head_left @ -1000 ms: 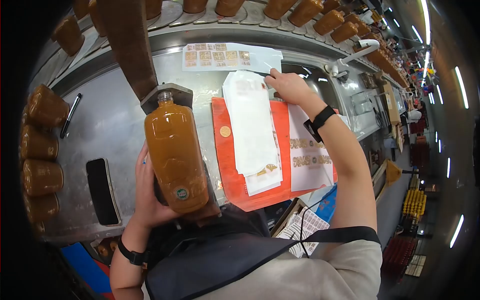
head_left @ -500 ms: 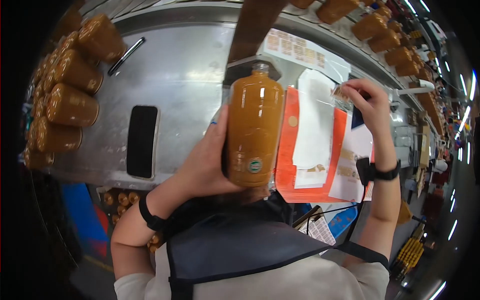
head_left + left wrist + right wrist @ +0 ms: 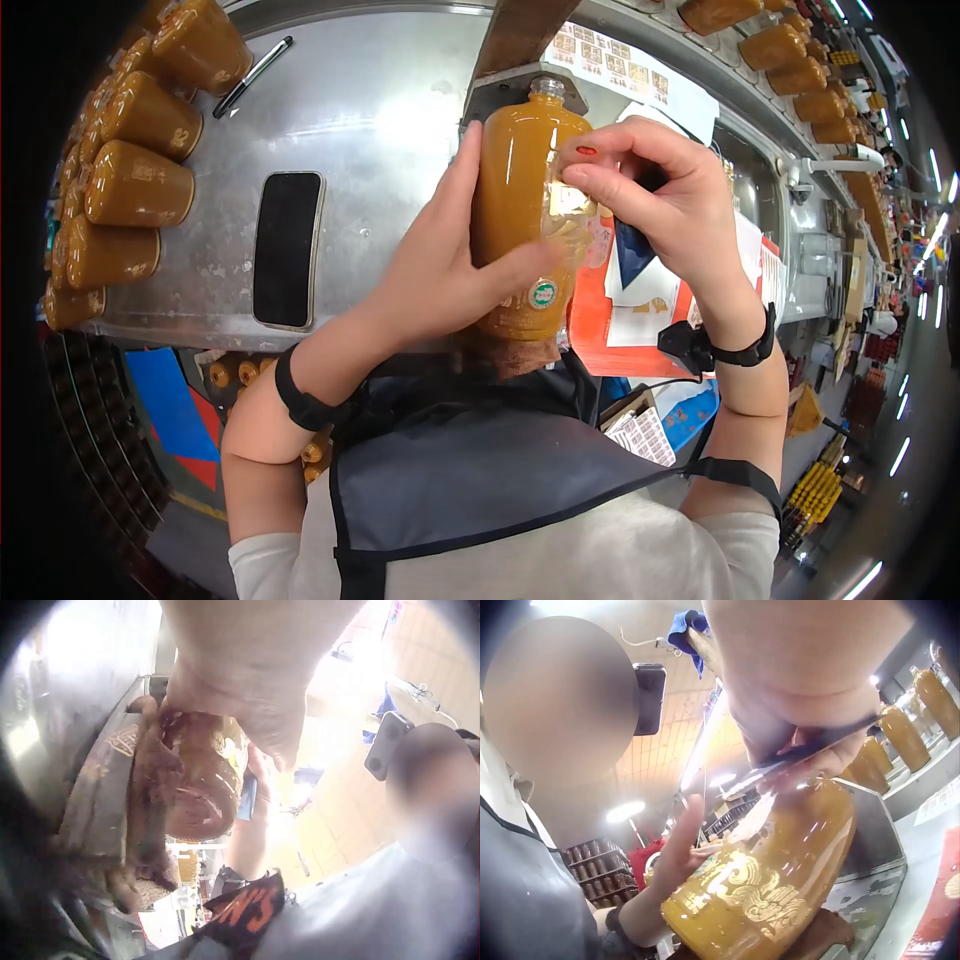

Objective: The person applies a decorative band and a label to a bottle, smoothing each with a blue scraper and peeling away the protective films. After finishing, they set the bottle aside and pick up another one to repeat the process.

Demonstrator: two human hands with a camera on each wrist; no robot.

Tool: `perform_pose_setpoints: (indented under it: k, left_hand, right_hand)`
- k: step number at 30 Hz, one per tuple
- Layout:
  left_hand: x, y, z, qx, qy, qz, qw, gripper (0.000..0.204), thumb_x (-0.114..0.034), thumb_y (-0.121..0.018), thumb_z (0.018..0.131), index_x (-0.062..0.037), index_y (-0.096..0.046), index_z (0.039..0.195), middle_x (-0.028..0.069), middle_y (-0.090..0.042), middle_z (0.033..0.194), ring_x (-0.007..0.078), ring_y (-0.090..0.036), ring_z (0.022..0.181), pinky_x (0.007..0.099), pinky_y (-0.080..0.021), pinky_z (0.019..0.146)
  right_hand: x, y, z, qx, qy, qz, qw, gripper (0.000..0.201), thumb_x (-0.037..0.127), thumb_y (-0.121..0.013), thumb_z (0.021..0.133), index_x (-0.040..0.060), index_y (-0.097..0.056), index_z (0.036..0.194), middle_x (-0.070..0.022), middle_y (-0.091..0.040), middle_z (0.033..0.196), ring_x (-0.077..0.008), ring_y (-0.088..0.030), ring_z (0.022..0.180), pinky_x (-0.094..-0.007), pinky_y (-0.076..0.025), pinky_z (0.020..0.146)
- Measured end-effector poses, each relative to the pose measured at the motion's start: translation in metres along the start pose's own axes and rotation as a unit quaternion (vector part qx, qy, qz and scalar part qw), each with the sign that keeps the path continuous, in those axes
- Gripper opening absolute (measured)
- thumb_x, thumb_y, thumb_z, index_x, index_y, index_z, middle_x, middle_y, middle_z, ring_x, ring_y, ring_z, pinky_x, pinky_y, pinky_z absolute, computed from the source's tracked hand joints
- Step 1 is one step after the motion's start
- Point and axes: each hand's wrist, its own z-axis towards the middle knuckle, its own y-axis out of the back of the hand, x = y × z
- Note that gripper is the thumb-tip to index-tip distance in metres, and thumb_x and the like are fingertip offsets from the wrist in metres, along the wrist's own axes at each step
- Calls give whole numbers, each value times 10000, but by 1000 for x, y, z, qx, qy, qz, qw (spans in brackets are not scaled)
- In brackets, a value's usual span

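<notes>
An amber-brown glass bottle [image 3: 520, 150] lies tilted on a stand in front of me, its neck pointing away and a green round emblem near its base. My left hand [image 3: 425, 265] rests along the bottle's left side with fingers straight, and its blurred thumb reaches over the front. My right hand [image 3: 665, 190] pinches a clear film sticker [image 3: 568, 232] with a gold patch at the bottle's right side. A dark blue flat blade-like piece [image 3: 633, 255] is also tucked in that hand. Gold ornament [image 3: 761, 896] shows on the bottle in the right wrist view.
A phone [image 3: 288, 250] and a pen [image 3: 253, 76] lie on the metal table to the left, beside several brown bottles [image 3: 140, 185]. On the right are a red mat [image 3: 610, 360], white papers and a sheet of gold stickers [image 3: 690, 100]. A beam [image 3: 520, 40] stands behind the bottle.
My right hand has come left from the white papers to the bottle, bringing the film sticker. My left thumb has moved over the bottle's front. The view has shifted left.
</notes>
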Motion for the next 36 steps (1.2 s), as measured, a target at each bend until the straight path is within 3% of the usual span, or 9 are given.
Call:
perform_pose_setpoints:
  k: [2,11,17,36]
  left_hand:
    - [0,-6,5,-45,2,30,999,1051,-341,-762,867,158,-91,1504,281,-391,1466,308,-429,1367,384,-363,1123]
    - [-5,-11,8,-69,23,-33,997,961,-277,-766,866,114,-163,1505,204,-521,1365,253,-552,1243,357,-452,1040]
    - [-2,-12,10,-42,-7,-38,998,918,-237,-780,844,58,-208,1499,170,-537,1332,220,-556,1224,360,-462,1027]
    - [-3,-6,8,-20,-9,-42,999,948,-204,-777,843,55,-173,1526,164,-497,1388,219,-505,1285,354,-420,1073]
  right_hand:
    - [3,-1,0,-9,-3,-17,1000,174,129,-785,826,29,-744,962,11,-682,790,-28,-463,567,-193,-395,528]
    - [-11,-2,7,-28,-55,38,997,175,191,-780,834,42,-706,892,45,-622,712,-14,-441,565,-197,-356,516]
    - [-12,-6,8,-34,-50,66,996,173,195,-769,851,39,-697,868,53,-605,698,-10,-430,579,-197,-350,521]
    - [-13,-6,7,-15,-61,90,994,158,176,-769,853,42,-686,867,65,-568,685,-3,-434,603,-189,-352,543]
